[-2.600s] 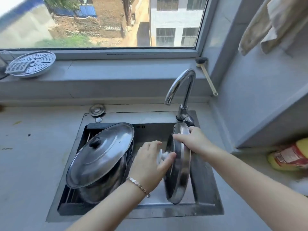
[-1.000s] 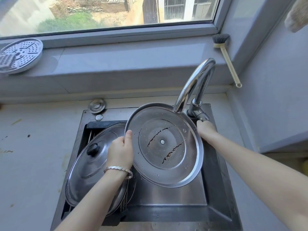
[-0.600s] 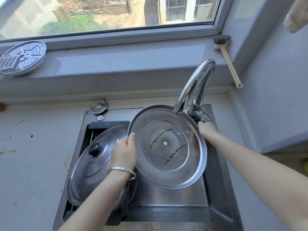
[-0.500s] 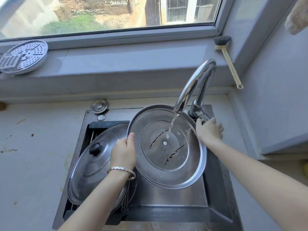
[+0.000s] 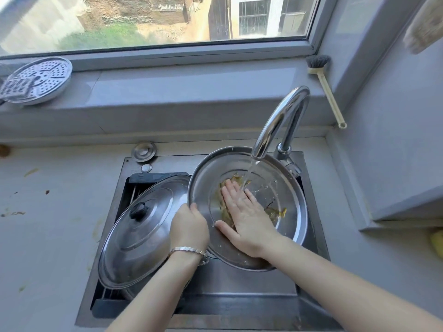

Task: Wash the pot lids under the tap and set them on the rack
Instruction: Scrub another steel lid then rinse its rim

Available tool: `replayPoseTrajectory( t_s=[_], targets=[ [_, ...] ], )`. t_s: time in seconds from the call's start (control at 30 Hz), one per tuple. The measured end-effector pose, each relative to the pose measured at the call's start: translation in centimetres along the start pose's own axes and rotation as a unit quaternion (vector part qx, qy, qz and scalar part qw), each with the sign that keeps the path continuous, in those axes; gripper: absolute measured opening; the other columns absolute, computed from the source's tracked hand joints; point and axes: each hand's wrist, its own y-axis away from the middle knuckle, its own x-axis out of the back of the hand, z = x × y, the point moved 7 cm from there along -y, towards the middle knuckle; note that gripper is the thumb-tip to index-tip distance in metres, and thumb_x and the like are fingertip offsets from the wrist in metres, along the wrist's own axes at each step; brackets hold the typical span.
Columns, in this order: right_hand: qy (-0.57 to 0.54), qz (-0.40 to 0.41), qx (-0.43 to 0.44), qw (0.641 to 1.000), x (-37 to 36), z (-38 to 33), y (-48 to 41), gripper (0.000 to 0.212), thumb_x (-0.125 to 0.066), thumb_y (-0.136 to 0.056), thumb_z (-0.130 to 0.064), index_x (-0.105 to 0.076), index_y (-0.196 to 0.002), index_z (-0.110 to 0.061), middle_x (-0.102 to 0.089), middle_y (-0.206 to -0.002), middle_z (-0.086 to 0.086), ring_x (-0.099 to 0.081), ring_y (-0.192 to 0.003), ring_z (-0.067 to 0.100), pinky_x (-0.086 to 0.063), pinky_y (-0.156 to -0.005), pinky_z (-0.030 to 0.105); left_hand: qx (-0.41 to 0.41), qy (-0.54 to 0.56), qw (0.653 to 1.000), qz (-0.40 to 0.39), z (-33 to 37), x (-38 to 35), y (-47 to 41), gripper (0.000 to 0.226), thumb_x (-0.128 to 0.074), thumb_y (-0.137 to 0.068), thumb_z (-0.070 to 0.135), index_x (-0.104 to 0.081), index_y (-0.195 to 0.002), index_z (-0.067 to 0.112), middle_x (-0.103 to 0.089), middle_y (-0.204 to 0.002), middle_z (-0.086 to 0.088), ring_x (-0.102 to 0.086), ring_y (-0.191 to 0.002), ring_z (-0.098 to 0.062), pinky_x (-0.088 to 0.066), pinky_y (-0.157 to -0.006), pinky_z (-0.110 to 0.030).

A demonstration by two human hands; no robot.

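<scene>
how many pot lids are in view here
2: a lid under the tap, gripped by the left hand; a black-knobbed lid on the rack. Others may hide beneath it.

No writing can be read (labels or numbers either)

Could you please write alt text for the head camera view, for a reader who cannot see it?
A person holds a steel pot lid, underside up, beneath the running tap: the left hand grips its rim while the right hand lies flat on yellowish residue. A second lid with a black knob rests over the left side of the sink.
</scene>
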Motion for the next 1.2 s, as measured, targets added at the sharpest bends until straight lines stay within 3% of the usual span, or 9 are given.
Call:
replayPoseTrajectory(
  t_s=[0.17, 0.3, 0.43, 0.57, 0.73, 0.93, 1.03, 1.13, 1.2],
  targets=[
    [0.013, -0.043, 0.094, 0.995, -0.1, -1.9, 0.4, 0.079, -0.013, -0.083, -0.06, 0.004, -0.149, -0.02, 0.02, -0.147, -0.013, 0.022, -0.137, 0.004, 0.015, -0.113, 0.026, 0.016, 0.009, 1.0, 0.006, -0.5, 0.4, 0.4, 0.034, -0.034, -0.098, 0.012, -0.054, -0.103, -0.015, -0.056, -0.114, -0.034, -0.052, -0.107, -0.041, -0.034, -0.081, -0.037],
    [-0.003, 0.006, -0.008, 1.0, 0.7, -1.0, -0.3, 0.091, 0.007, -0.076, -0.072, 0.011, -0.148, -0.015, 0.029, -0.145, -0.007, 0.029, -0.135, 0.006, 0.017, -0.113, 0.027, 0.014, 0.004, 1.0, 0.003, 0.3, 0.2, 0.6, 0.034, -0.032, -0.099, 0.014, -0.052, -0.107, -0.011, -0.056, -0.118, -0.03, -0.051, -0.11, -0.039, -0.035, -0.084, -0.036],
    [0.015, -0.061, 0.059, 0.996, -0.4, -2.2, 0.4, 0.09, 0.007, -0.076, -0.073, 0.01, -0.148, -0.018, 0.028, -0.144, -0.009, 0.025, -0.138, 0.008, 0.017, -0.113, 0.027, 0.03, 0.011, 0.999, -0.007, -0.5, 0.0, 0.8, 0.033, -0.032, -0.098, 0.011, -0.052, -0.107, -0.014, -0.054, -0.119, -0.033, -0.05, -0.111, -0.04, -0.034, -0.083, -0.036],
    [0.015, -0.016, -0.09, 0.996, 1.2, 2.7, 0.0, 0.092, 0.006, -0.072, -0.07, 0.015, -0.147, -0.017, 0.033, -0.141, -0.006, 0.025, -0.14, 0.01, 0.018, -0.111, 0.026, 0.037, 0.004, 0.999, -0.016, -1.0, -0.3, 1.4, 0.033, -0.032, -0.099, 0.013, -0.051, -0.105, -0.013, -0.056, -0.115, -0.031, -0.052, -0.106, -0.04, -0.034, -0.078, -0.035],
    [-0.004, -0.064, 0.068, 0.996, -0.5, -2.4, 1.3, 0.084, 0.001, -0.08, -0.064, 0.006, -0.149, -0.017, 0.024, -0.144, -0.009, 0.025, -0.137, 0.006, 0.017, -0.113, 0.027, 0.032, 0.003, 0.999, -0.017, -0.3, -0.5, 1.3, 0.033, -0.032, -0.098, 0.009, -0.051, -0.107, -0.015, -0.054, -0.119, -0.033, -0.05, -0.112, -0.041, -0.034, -0.085, -0.036],
    [-0.028, -0.038, 0.095, 0.994, 0.1, -2.3, 0.1, 0.08, -0.005, -0.08, -0.057, 0.001, -0.15, -0.019, 0.018, -0.148, -0.013, 0.018, -0.139, 0.003, 0.008, -0.117, 0.03, 0.028, -0.044, 0.998, -0.038, 0.2, -0.3, 1.5, 0.033, -0.03, -0.099, 0.01, -0.051, -0.113, -0.011, -0.054, -0.121, -0.029, -0.051, -0.114, -0.037, -0.038, -0.091, -0.036],
    [-0.028, -0.012, 0.072, 0.997, 0.0, -2.2, -0.8, 0.078, -0.008, -0.081, -0.057, 0.0, -0.15, -0.022, 0.01, -0.156, -0.008, 0.014, -0.142, 0.004, 0.008, -0.118, 0.032, 0.032, -0.054, 0.997, -0.041, 0.3, -0.1, 1.4, 0.033, -0.029, -0.099, 0.012, -0.051, -0.113, -0.008, -0.055, -0.121, -0.027, -0.052, -0.113, -0.035, -0.039, -0.092, -0.036],
    [-0.039, 0.016, -0.004, 0.999, 0.7, -1.2, -1.8, 0.072, -0.009, -0.086, -0.055, 0.0, -0.15, -0.023, 0.009, -0.157, -0.007, 0.014, -0.143, 0.006, 0.01, -0.117, 0.034, 0.019, -0.038, 0.998, -0.039, 0.5, 0.0, 1.4, 0.027, -0.031, -0.098, 0.009, -0.053, -0.093, -0.005, -0.055, -0.118, -0.03, -0.052, -0.11, -0.038, -0.037, -0.086, -0.036],
    [-0.03, 0.035, -0.06, 0.997, 1.0, -0.4, -2.3, 0.074, -0.007, -0.085, -0.055, 0.001, -0.15, -0.021, 0.012, -0.157, -0.006, 0.012, -0.144, 0.009, 0.011, -0.116, 0.032, 0.017, -0.019, 0.999, -0.029, 0.5, 0.0, 1.6, 0.029, -0.032, -0.098, 0.01, -0.053, -0.099, -0.01, -0.056, -0.115, -0.032, -0.052, -0.108, -0.04, -0.037, -0.082, -0.036]
  ],
)
